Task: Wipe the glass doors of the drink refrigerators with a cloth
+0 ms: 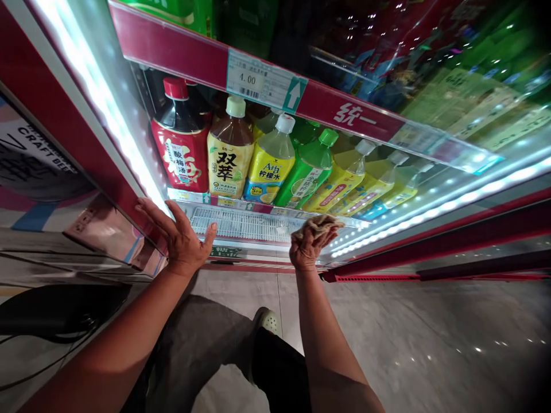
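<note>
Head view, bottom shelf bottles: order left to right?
Red-label bottle with red cap → brown tea bottle with cream cap → yellow lemon-drink bottle with white cap → green bottle with green cap → yellow bottles lying further right.

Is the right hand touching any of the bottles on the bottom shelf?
Apart. The head view shows the right hand, clutching a cloth, at the shelf's front edge, with bare grille between it and the bottles.
</note>
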Available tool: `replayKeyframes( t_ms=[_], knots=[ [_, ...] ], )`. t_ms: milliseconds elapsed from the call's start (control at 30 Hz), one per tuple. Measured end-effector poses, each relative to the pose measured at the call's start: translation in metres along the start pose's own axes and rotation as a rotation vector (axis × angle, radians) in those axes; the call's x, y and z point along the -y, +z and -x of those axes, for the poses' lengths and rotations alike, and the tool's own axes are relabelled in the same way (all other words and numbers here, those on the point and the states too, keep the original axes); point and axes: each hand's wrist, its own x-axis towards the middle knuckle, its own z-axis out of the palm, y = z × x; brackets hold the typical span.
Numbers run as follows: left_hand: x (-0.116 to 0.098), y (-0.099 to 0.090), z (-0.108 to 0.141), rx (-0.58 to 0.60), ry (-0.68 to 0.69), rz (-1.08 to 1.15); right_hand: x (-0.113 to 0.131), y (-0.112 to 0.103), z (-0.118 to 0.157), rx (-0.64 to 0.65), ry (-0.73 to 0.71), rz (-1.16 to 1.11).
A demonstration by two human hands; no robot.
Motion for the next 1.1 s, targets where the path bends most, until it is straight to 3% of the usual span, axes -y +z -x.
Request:
replayKeyframes(
  t_ms=[67, 133, 233, 333, 433, 533, 633, 700, 767, 833, 900, 967, 1100],
  knots=[
    [0.002, 0.001, 0.0, 0.019, -0.034, 0.0, -0.023, -0.002, 0.001, -0.013, 0.107, 0.045],
    [0.003, 0.001, 0.0, 0.049, -0.092, 0.01, -0.031, -0.005, -0.008, -0.05, 0.229, 0.041],
    [0.003, -0.001, -0.001, 0.088, -0.167, 0.022, -0.018, -0.01, -0.026, -0.043, 0.36, -0.007],
    [-0.001, -0.003, -0.002, 0.118, -0.213, 0.034, -0.004, -0.011, -0.029, 0.043, 0.376, -0.057],
    [-0.005, -0.004, -0.003, 0.145, -0.269, 0.048, -0.013, -0.013, -0.02, 0.117, 0.39, -0.095],
    [-0.008, -0.006, -0.004, 0.168, -0.307, 0.053, -0.03, -0.023, -0.02, 0.062, 0.589, -0.099],
    [-0.01, -0.008, -0.005, 0.192, -0.323, 0.059, -0.03, -0.035, -0.036, -0.008, 0.788, -0.102],
    [-0.012, -0.009, -0.006, 0.201, -0.341, 0.068, -0.018, -0.038, -0.045, 0.011, 0.769, -0.112],
    [-0.014, -0.01, -0.006, 0.205, -0.366, 0.072, -0.006, -0.034, -0.045, 0.068, 0.633, -0.122],
    [-0.016, -0.01, -0.006, 0.206, -0.389, 0.067, 0.0, -0.024, -0.035, 0.114, 0.475, -0.132],
    [-0.018, -0.012, -0.007, 0.207, -0.401, 0.06, -0.006, -0.016, -0.019, 0.137, 0.415, -0.123],
    [-0.019, -0.013, -0.007, 0.215, -0.413, 0.053, -0.022, -0.013, -0.006, 0.142, 0.469, -0.103],
    [-0.02, -0.014, -0.007, 0.227, -0.425, 0.038, -0.057, -0.026, -0.01, 0.039, 0.777, -0.066]
  ],
)
